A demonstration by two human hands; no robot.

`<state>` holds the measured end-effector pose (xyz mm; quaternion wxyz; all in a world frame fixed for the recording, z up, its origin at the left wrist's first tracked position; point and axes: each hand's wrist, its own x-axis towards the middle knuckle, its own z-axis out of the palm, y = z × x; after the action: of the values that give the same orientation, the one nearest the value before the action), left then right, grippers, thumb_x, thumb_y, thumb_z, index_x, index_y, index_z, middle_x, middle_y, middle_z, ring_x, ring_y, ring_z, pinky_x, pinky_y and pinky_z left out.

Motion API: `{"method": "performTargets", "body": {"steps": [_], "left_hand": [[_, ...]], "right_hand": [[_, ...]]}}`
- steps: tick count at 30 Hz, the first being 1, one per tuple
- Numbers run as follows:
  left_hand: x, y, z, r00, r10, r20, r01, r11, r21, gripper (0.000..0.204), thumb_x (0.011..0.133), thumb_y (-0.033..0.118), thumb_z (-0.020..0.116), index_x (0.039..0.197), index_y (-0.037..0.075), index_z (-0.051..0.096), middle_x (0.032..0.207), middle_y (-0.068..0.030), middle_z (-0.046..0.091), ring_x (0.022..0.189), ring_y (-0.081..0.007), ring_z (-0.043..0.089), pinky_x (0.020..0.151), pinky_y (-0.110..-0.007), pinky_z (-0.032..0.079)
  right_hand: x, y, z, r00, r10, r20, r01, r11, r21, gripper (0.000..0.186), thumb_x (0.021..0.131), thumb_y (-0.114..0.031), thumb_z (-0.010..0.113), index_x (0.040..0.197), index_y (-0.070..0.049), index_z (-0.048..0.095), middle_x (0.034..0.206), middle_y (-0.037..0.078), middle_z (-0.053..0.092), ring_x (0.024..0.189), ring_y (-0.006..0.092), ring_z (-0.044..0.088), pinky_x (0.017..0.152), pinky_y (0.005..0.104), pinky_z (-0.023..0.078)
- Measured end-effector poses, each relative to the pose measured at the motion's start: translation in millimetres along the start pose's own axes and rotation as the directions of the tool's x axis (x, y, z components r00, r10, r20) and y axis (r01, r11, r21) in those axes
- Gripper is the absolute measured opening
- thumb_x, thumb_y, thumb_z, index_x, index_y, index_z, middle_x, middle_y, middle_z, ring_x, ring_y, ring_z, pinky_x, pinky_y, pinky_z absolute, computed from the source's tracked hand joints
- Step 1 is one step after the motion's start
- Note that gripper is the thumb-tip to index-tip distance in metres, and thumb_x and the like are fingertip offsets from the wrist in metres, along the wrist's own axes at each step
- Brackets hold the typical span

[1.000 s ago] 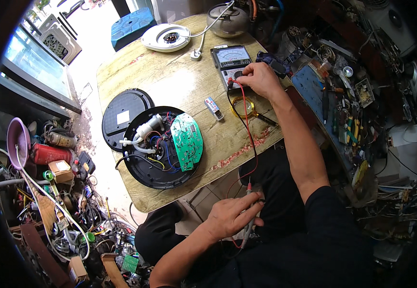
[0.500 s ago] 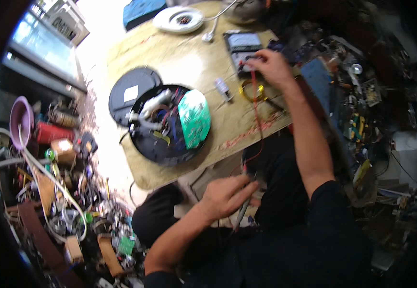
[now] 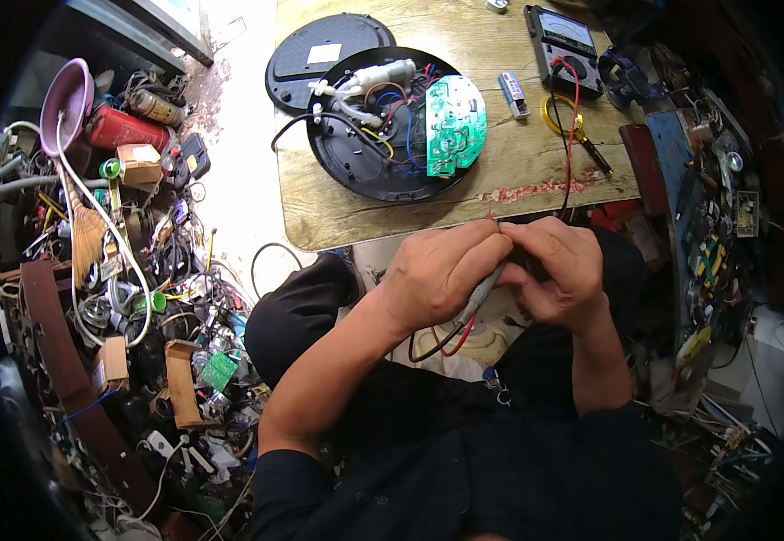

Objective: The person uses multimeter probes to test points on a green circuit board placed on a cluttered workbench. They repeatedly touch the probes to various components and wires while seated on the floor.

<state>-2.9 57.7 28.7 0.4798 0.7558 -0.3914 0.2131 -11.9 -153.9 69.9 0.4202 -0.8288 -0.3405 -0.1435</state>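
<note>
Over my lap, just off the table's near edge, both hands meet fingertip to fingertip. My left hand (image 3: 441, 275) is closed around test probes; a grey probe handle (image 3: 484, 290) shows below its fingers, with a dark and a red lead looping from it. My right hand (image 3: 559, 270) pinches at the probes' upper ends; the tips are mostly hidden by fingers. An analog multimeter (image 3: 565, 54) lies at the table's far right, with red and black leads plugged in. Left of it is an opened round black appliance housing (image 3: 356, 162) with a green circuit board (image 3: 455, 126), wires and a white pump-like part.
The wooden table (image 3: 356, 225) also holds a round black cover (image 3: 297, 54), a small blue-and-white box (image 3: 513, 95) and a yellow-rimmed magnifying glass (image 3: 590, 149). Cluttered parts, cartons and a purple basin (image 3: 65, 95) fill the left floor; more scrap lies right.
My right hand has left the multimeter and come down to meet my left hand at the probes. The view has shifted, with the table now higher in the picture.
</note>
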Motion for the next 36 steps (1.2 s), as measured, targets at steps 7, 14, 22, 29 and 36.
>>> {"method": "performTargets", "body": {"steps": [7,14,22,29,36], "left_hand": [[-1.0,-0.3,-7.5,0.999,0.0,0.052,-0.001,1.0,0.011,0.038,0.09,0.025,0.082,0.115,0.001,0.066,0.097,-0.0104,0.07,0.075,-0.0275,0.07,0.061,-0.036,0.056],[9.3,-13.1,-29.6,0.999,-0.022,-0.043,0.022,1.0,0.009,0.04,0.084,0.013,0.091,0.115,0.002,0.068,0.107,-0.0161,0.073,0.09,-0.0309,0.075,0.073,-0.035,0.061],[22.5,-32.8,-66.0,0.883,-0.377,-0.278,0.234,0.869,-0.435,0.017,0.104,0.001,0.068,0.12,-0.003,0.063,0.128,-0.0194,0.065,0.098,-0.0227,0.074,0.091,-0.034,0.061],[51.1,-60.6,-89.7,0.797,-0.508,-0.327,0.318,0.813,-0.488,0.024,0.107,0.006,0.067,0.128,-0.005,0.065,0.122,-0.0165,0.072,0.101,-0.0212,0.077,0.093,-0.032,0.062],[60.1,-101.1,-84.2,0.707,-0.653,-0.272,0.489,0.729,-0.478,0.024,0.106,0.014,0.072,0.121,-0.004,0.073,0.098,-0.0101,0.077,0.088,-0.0182,0.077,0.081,-0.029,0.062]], "right_hand": [[-16.9,11.2,8.1,0.974,-0.204,-0.094,0.162,0.927,-0.338,0.037,0.08,-0.005,0.084,0.115,0.001,0.073,0.092,0.01,0.076,0.072,0.0257,0.074,0.062,0.0364,0.058],[-43.4,26.9,2.2,0.9,0.044,-0.433,0.018,0.99,0.137,0.029,0.092,0.003,0.069,0.12,-0.001,0.062,0.101,0.022,0.075,0.073,0.025,0.071,0.069,0.0386,0.06],[-42.2,25.4,0.9,0.942,0.04,-0.332,-0.023,0.998,0.055,0.024,0.097,-0.006,0.071,0.12,0.001,0.067,0.107,0.023,0.076,0.071,0.0208,0.07,0.067,0.0346,0.059],[-47.8,38.7,13.2,0.863,0.308,-0.4,-0.132,0.902,0.411,0.024,0.097,-0.003,0.067,0.121,0.003,0.066,0.106,0.021,0.074,0.072,0.0171,0.067,0.066,0.0321,0.057],[-55.2,46.1,9.0,0.872,0.368,-0.324,-0.26,0.907,0.33,0.03,0.096,-0.002,0.069,0.125,0.003,0.063,0.105,0.02,0.075,0.079,0.017,0.071,0.07,0.0317,0.059]]}}
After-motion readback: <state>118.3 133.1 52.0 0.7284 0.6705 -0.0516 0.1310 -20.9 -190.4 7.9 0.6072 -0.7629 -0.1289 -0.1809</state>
